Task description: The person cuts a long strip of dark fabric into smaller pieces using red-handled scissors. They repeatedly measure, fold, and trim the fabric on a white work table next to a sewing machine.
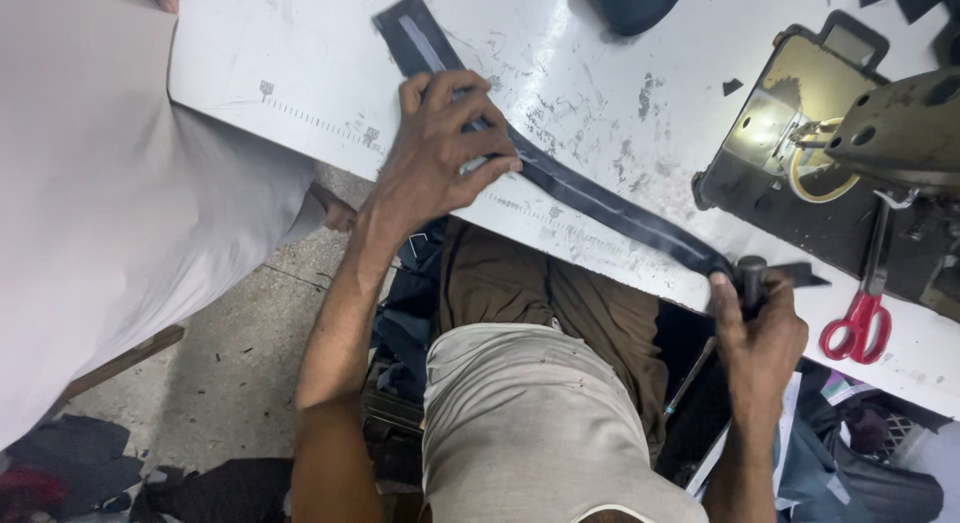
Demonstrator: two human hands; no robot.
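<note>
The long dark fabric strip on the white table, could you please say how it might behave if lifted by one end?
The long dark fabric strip would probably droop, since it lies flat and thin. It seems light: the left hand pins it with its fingers alone.

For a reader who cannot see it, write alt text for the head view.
Left hand presses a long dark fabric strip flat on a scuffed white table, while the right hand grips a dark tool at the strip's end. Red-handled scissors lie beside a sewing machine.

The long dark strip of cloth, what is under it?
The dark strip lies on the scuffed white table. The left hand presses on its middle and hides that part; the right hand holds its end with a dark tool.
</note>
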